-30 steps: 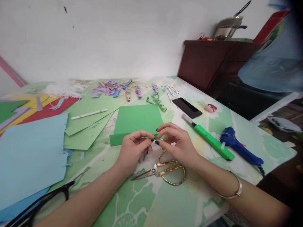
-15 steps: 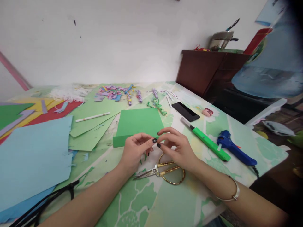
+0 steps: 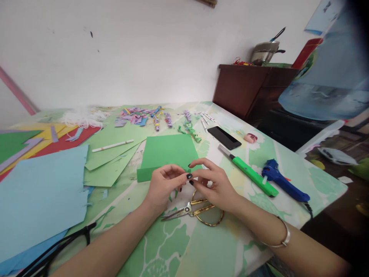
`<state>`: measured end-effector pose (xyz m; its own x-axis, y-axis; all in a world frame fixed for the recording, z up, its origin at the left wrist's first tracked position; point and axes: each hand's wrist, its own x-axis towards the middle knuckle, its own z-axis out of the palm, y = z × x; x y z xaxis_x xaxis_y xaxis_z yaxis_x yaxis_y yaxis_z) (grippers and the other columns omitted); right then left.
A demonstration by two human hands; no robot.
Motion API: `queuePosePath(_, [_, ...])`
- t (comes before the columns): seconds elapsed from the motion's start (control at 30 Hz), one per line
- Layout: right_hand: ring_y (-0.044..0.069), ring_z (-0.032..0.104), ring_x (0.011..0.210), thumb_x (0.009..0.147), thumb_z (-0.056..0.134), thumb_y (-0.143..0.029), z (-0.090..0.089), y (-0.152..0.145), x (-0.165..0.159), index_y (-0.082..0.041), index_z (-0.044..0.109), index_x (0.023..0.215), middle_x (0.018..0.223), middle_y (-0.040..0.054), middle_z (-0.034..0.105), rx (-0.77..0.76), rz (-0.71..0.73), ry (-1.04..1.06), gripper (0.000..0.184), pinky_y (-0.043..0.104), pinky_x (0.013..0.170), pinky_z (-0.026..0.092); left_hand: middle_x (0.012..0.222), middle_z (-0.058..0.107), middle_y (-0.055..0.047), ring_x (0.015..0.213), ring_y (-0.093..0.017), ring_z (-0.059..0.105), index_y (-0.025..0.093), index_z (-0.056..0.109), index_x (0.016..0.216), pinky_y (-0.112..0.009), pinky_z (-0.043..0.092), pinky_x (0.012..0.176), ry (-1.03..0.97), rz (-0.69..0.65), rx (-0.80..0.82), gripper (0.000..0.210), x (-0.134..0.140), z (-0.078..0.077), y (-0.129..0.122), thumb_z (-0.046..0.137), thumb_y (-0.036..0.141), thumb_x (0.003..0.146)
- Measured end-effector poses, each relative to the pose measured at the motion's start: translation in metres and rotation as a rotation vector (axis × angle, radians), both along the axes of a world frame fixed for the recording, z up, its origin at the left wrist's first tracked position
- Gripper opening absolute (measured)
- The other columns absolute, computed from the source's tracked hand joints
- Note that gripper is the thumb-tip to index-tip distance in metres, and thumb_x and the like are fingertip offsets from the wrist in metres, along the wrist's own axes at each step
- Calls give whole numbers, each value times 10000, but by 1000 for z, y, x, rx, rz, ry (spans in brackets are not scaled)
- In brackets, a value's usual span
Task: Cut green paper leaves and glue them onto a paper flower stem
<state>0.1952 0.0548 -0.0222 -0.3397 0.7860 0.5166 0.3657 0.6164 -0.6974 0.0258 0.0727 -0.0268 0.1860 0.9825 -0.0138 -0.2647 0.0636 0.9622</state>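
Observation:
My left hand (image 3: 165, 186) and my right hand (image 3: 217, 186) meet fingertip to fingertip over the table. Thumb and fingers are pinched together on each. Whatever sits between them is too small or hidden to name; green slivers (image 3: 173, 195) show just below the left fingers. Right beneath my hands lie gold-handled scissors (image 3: 188, 209), their blades pointing left and part of the handle covered by my right hand. Just beyond, a green folded paper or box-like block (image 3: 170, 152) rests on the table, its front right corner hidden by my fingers.
To the right lie a green long-necked lighter (image 3: 255, 177), a blue glue gun (image 3: 285, 181) and a black phone (image 3: 224, 137). Light blue paper (image 3: 43, 196), black glasses (image 3: 86, 229) and green sheets (image 3: 115, 154) occupy the left. Paper scraps (image 3: 135, 115) and decorated rolls (image 3: 168, 120) sit behind.
The camera view has shifted slightly. My hands stay together at nearly the same spot, with the right index finger a little more lifted away from the left thumb.

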Motion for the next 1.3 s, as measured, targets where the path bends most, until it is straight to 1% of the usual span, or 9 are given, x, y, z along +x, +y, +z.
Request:
queuePosePath(0.13, [20,505,500,786,541,-75,1,-1,0,-190,650,855,1094,60,531,-31,2,-1,173,219,492,465,515,604,19,451,-67,505,132,649,670,-156,385,421,-1,13,6,152,2,0,0,763,221,623])
queuePosePath(0.3, [20,492,498,789,525,-75,6,-3,-1,-180,654,843,1051,58,539,-54,-27,23,174,214,493,458,527,609,11,474,-80,521,131,646,680,-175,406,455,-22,0,2,105,1,0,0,719,201,653])
queuePosePath(0.47, [15,453,487,797,527,-88,6,-1,-1,-184,644,886,1027,49,537,-74,-54,53,176,204,478,441,527,599,12,475,-75,507,130,640,680,-177,398,459,-21,-9,5,156,-1,-1,-1,738,252,676])
queuePosePath(0.6, [25,455,515,803,519,-85,7,-1,-2,-184,625,895,1034,45,537,-92,-31,34,171,205,498,445,521,593,13,467,-67,495,128,639,661,-171,387,451,14,-5,10,205,0,-1,-2,753,297,683])
queuePosePath(0.77, [41,475,560,813,509,-85,8,-1,-2,-187,618,907,1033,43,544,-76,-27,6,177,206,516,440,506,585,9,467,-69,497,127,627,621,-171,385,449,18,-9,-3,239,0,0,-1,734,322,706])
queuePosePath(0.93, [36,475,553,798,497,-57,7,-2,-1,-184,618,904,1030,44,546,-62,-18,5,204,199,515,440,503,590,12,459,-61,492,119,648,640,-159,374,436,55,-1,10,201,0,-1,-1,765,281,661])
queuePosePath(1.13, [25,463,518,787,496,-53,7,-2,-2,-184,629,876,1034,45,550,-67,-17,-12,207,205,511,444,506,595,8,469,-72,506,123,643,641,-168,391,451,44,-10,18,137,0,-2,0,710,231,692])
queuePosePath(1.23, [54,511,563,792,487,-65,10,-3,0,-195,634,866,1029,49,565,-55,-54,11,210,217,511,460,508,597,6,466,-77,504,126,639,645,-177,396,452,35,-4,15,124,0,-2,0,705,221,688])
queuePosePath(1.3, [80,543,593,801,486,-85,16,-8,8,-206,638,872,1020,52,583,-31,-123,32,206,233,514,475,506,597,5,462,-80,502,127,637,642,-186,402,452,27,0,6,122,0,-2,-1,709,219,678])
